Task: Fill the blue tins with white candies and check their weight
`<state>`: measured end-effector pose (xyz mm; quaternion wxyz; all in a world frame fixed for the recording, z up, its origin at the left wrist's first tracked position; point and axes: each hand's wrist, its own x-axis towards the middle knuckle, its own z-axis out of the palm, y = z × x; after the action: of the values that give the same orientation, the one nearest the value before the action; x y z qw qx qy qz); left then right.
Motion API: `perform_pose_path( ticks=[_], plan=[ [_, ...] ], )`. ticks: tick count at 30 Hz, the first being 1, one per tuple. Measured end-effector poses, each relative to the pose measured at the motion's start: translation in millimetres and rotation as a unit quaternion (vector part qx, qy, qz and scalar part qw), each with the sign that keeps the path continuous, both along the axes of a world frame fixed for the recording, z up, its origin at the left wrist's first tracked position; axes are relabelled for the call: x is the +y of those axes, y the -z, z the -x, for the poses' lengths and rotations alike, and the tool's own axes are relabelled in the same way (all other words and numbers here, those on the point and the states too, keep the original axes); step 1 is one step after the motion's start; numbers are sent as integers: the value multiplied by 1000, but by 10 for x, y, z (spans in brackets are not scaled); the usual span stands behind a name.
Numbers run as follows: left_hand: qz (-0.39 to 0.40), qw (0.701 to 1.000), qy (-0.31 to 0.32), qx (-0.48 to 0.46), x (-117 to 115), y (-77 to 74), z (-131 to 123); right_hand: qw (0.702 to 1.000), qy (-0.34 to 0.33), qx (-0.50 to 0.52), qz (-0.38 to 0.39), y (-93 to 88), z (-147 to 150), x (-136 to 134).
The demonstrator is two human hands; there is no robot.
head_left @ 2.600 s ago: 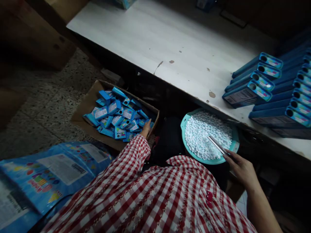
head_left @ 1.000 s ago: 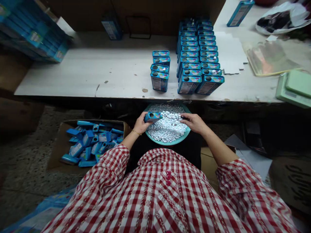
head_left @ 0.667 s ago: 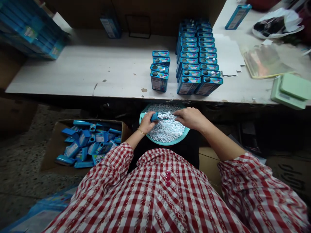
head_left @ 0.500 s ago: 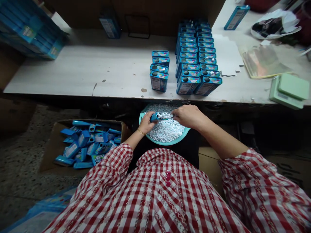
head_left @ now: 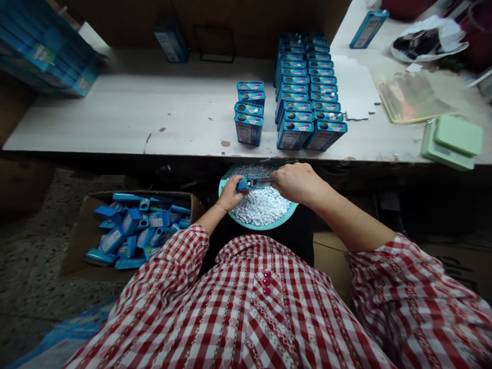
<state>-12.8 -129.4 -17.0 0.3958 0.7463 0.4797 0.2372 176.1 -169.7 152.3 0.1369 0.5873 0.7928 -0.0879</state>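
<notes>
My left hand [head_left: 231,193] is closed around a small blue tin [head_left: 243,184], held over a turquoise basin [head_left: 265,226]. Small white candies [head_left: 261,207] fill the basin. My right hand [head_left: 292,182] grips a metal scoop [head_left: 263,181], whose tip meets the open top of the tin. Little or no candy shows in the scoop, while a few white pieces show at the tin's opening. The scoop's handle is hidden inside my fist.
Rows of blue tins [head_left: 294,110] stand on the white table [head_left: 184,113], with a shorter row [head_left: 249,128] beside them. A carton [head_left: 73,251] of loose tins sits at lower left. A green scale [head_left: 453,141] rests at the table's right edge.
The white candies heaped in the scoop have gone from it at the tin's opening. Both hands stay in nearly the same place, and the view has shifted slightly.
</notes>
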Motion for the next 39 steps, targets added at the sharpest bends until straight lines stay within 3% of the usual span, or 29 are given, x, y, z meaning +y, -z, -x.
perform_pose_path(
  ticks=[4, 6, 10, 13, 17, 21, 23, 25, 30, 34, 39],
  plan=[
    [26, 999, -23, -30, 12, -5, 81, 1000, 13, 22, -5, -40, -140, -65],
    [54, 994, -61, -71, -20, 28, 180, 999, 40, 30, -6, 47, -328, -159],
    [135, 953, -159, -222, -281, 188, 365, 991, 117, 29, 61, 518, -789, -548],
    [179, 910, -220, -303, -562, 288, 375, 979, 145, 106, 97, 936, -923, -959],
    [161, 865, -285, -381, -679, 332, 291, 971, 82, 219, 44, 1346, -600, -1308],
    [113, 814, -341, -457, -591, 428, 237, 987, -37, 154, -16, 1701, -65, -1262],
    [107, 812, -345, -459, -607, 523, 215, 988, -64, 142, -23, 1853, 104, -1190],
    [105, 829, -335, -435, -660, 632, 182, 987, -71, 138, -28, 1960, 170, -1140],
    [72, 884, -296, -354, -646, 823, 17, 992, -51, 106, -49, 2036, 72, -1053],
    [80, 875, -295, -375, -438, 833, -221, 994, -29, 82, -65, 1999, -45, -907],
    [97, 856, -269, -430, -260, 680, -366, 995, 54, 64, -53, 1819, -249, -816]
  ],
)
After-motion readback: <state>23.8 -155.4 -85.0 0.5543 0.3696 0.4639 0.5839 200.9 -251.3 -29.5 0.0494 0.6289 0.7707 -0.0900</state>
